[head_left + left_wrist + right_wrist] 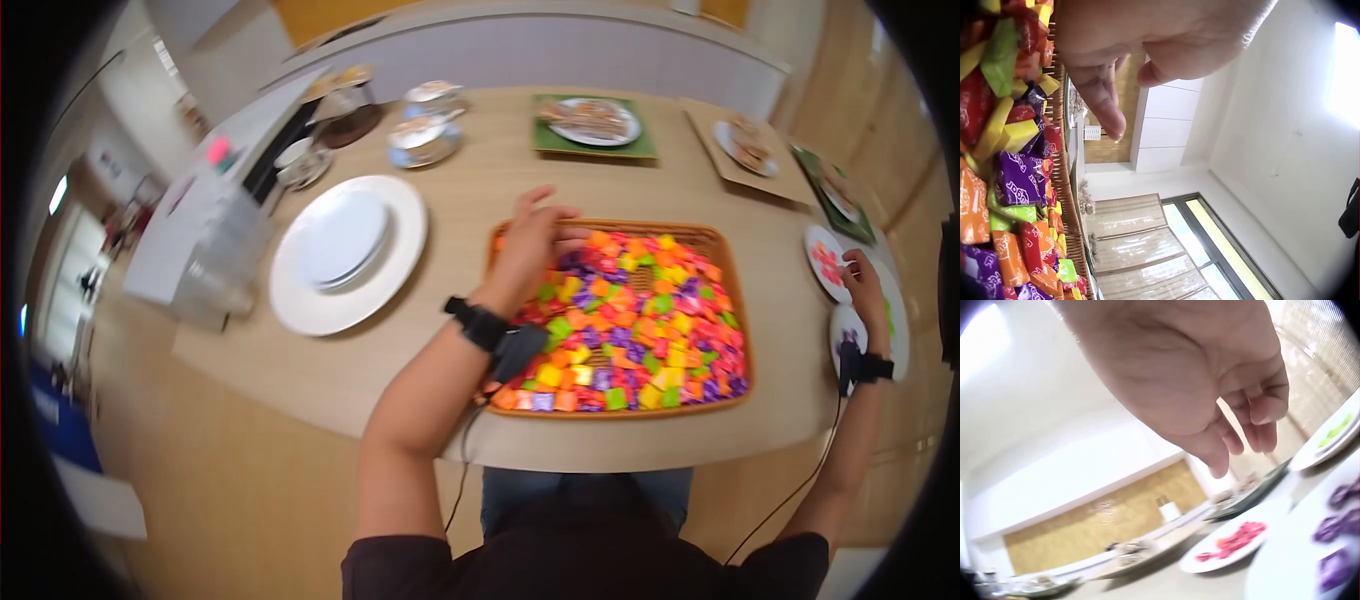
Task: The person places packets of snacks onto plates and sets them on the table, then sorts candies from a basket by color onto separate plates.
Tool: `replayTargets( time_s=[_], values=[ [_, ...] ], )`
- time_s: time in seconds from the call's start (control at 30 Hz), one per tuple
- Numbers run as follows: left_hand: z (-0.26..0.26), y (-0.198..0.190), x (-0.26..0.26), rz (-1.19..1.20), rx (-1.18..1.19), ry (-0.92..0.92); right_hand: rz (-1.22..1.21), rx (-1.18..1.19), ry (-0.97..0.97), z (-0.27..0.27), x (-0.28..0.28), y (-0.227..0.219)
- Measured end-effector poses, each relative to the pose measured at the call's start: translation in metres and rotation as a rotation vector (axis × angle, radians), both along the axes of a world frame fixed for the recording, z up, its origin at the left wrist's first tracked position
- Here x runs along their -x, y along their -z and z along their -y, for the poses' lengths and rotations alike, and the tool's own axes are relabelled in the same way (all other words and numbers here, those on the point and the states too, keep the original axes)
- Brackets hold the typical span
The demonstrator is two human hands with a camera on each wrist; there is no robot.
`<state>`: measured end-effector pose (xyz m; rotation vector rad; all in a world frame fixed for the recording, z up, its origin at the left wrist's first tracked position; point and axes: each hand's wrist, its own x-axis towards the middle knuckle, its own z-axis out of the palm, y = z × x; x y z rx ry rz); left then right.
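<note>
My left hand [533, 245] is over the back left corner of a wicker basket [733, 262], fingers loosely spread with nothing held. Wrapped candies [640, 325] in red, orange, yellow, green and purple fill the basket. On the right, my right hand [868, 295] hangs above several white plates, its fingers slightly bent and no candy between them. Pink candies [1241, 540] lie on one small plate [1192, 565]. Purple candies [1335, 528] lie on a nearer plate [1288, 565]. Green candies [1335, 431] are on another plate [1307, 461], partly behind my hand in the head view.
Stacked white plates [345, 235] sit on a larger plate [300, 308] at the left. Cups [425, 140] stand farther back. Plates of brownish food [592, 118] rest on green and tan mats along the far side. A cable [815, 470] trails from the right wrist.
</note>
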<state>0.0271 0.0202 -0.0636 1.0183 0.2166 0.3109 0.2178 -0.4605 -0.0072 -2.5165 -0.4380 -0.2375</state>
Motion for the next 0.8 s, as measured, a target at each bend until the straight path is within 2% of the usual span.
replayTargets(
  time_s=[0.03,0.07,0.13,0.17,0.27,0.33,0.43,0.47,0.53,0.6,0.67,0.73,0.77,0.8],
  values=[
    [0.0,-0.004,0.001,-0.006,-0.008,-0.007,-0.072,0.011,-0.106,-0.045,0.013,-0.013],
    [0.001,-0.01,0.005,-0.013,-0.011,-0.01,-0.044,0.05,-0.256,-0.075,0.015,-0.01],
    [-0.009,-0.014,0.007,-0.009,-0.035,-0.019,-0.067,0.151,-0.478,-0.156,0.06,-0.03],
    [-0.013,-0.017,0.009,0.024,-0.06,0.006,-0.179,0.177,-0.606,-0.186,0.069,-0.032],
    [-0.037,-0.037,0.018,0.041,-0.159,0.051,-0.234,0.282,-0.88,-0.258,0.09,-0.025],
    [-0.062,-0.052,0.033,0.068,-0.325,0.025,-0.264,0.328,-0.987,-0.29,0.095,-0.011],
    [-0.103,-0.062,0.054,-0.045,-0.603,-0.304,-0.32,0.372,-1.101,-0.324,0.103,0.004],
    [-0.119,-0.061,0.061,-0.098,-0.681,-0.406,-0.322,0.366,-1.083,-0.331,0.107,0.008],
    [-0.158,-0.049,0.074,-0.297,-0.844,-0.582,-0.177,0.438,-1.043,-0.338,0.115,0.016],
    [-0.187,-0.038,0.09,-0.579,-0.955,-0.666,-0.164,0.405,-1.036,-0.338,0.12,0.02],
    [-0.22,-0.01,0.106,-0.866,-1.432,-0.88,-0.154,0.375,-1.034,-0.334,0.12,0.021],
    [-0.218,-0.009,0.118,-1.19,-1.398,-0.854,-0.26,0.358,-1.093,-0.329,0.117,0.021],
    [-0.213,-0.011,0.123,-1.186,-1.404,-0.844,-0.238,0.298,-1.139,-0.326,0.114,0.022],
    [-0.208,-0.012,0.127,-1.284,-1.378,-0.86,-0.243,0.295,-1.131,-0.324,0.111,0.022]
  ],
)
